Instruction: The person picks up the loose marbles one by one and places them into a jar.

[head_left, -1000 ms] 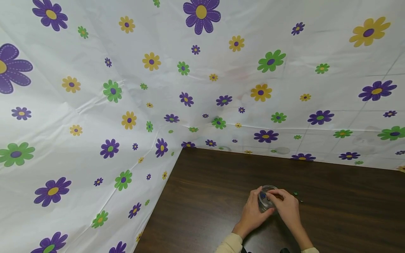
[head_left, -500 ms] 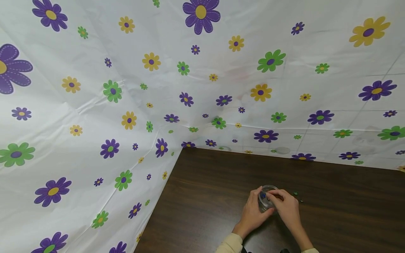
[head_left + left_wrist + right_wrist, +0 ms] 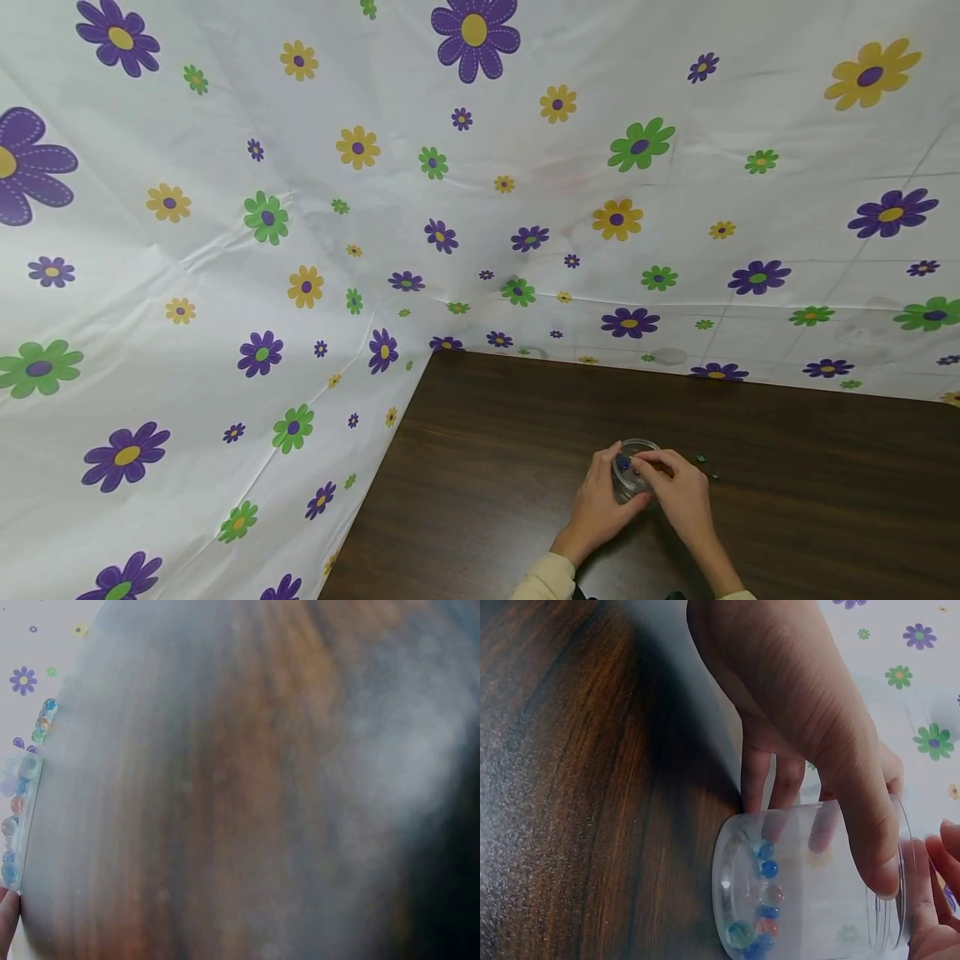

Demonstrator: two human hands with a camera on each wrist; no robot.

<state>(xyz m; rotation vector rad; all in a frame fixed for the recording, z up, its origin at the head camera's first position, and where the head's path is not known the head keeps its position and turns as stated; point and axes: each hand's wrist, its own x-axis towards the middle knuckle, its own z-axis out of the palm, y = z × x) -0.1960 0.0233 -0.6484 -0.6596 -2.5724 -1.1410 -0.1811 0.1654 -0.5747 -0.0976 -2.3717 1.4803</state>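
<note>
Head cam: L hand [image 3: 600,510] fingers gripping clear jar [image 3: 814,896]; R hand [image 3: 681,492] at its mouth, can't tell if pinching; poss. tip R, marbles [image 3: 769,868] spilling, if L grip slackens

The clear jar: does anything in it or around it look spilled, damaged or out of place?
A few marbles lie loose on the table outside the jar, while others sit inside. That looks odd, though whether they spilled can't be told. The jar shows no visible damage.
</note>
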